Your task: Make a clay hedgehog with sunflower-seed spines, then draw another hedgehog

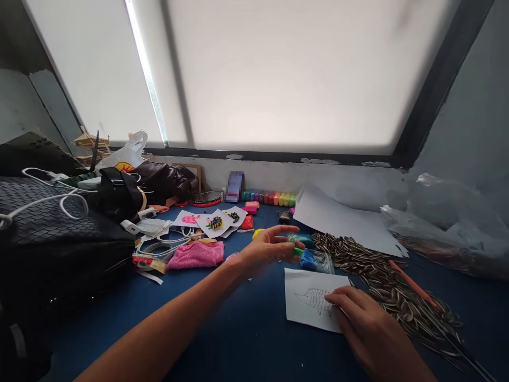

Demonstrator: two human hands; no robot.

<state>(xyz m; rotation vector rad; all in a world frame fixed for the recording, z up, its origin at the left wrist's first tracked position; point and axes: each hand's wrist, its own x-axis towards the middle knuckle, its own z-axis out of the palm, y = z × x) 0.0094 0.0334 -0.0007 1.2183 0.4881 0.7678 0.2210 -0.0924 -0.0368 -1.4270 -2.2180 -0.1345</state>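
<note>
My left hand (278, 245) reaches over the table with fingers and thumb apart, right at some small clay packets. Bright green clay (298, 251) shows by its fingertips, partly hidden by them. Close beside are a blue clay packet (307, 259) and a teal one (305, 240). A white card (296, 307) with a line drawing of a hedgehog lies flat in front of me. My right hand (361, 321) rests on the card's right side, its fingertips pressed together on the drawing. Anything between those fingertips is hidden.
Striped sunflower seeds (393, 297) are heaped at right, with an orange-handled tool (413, 284) across them. Behind lie white paper (345, 223) and a plastic bag (449, 228). At left are decorated cards (217, 223), a pink cloth (196, 254), cables and a black bag (59, 233).
</note>
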